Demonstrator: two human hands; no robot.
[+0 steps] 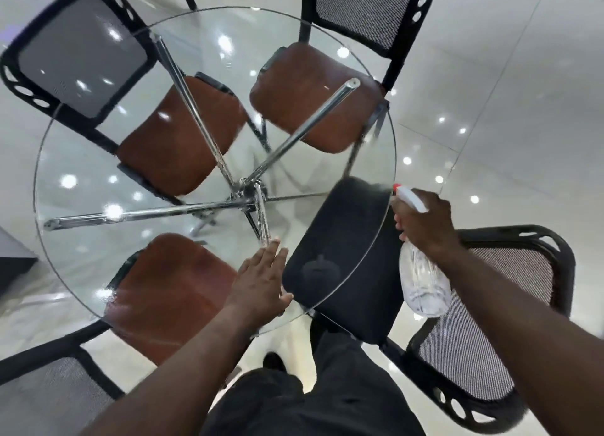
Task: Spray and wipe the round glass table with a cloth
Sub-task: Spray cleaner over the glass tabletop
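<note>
The round glass table [85,226] fills the middle of the view, with chrome legs [183,208] crossing beneath the top. My left hand [261,280] lies flat on the glass near the front edge, fingers straight. My right hand [425,221] grips a clear spray bottle [423,283] with a white trigger head and red nozzle [408,195], just beyond the table's right edge, nozzle pointing toward the glass. No cloth is in view.
Chairs ring the table: three with brown seats [176,135] [310,92] [170,295] tucked under the glass and one with a black seat [346,262] at the front right, its mesh back [483,331] beside my right arm. The floor is glossy white tile [506,92].
</note>
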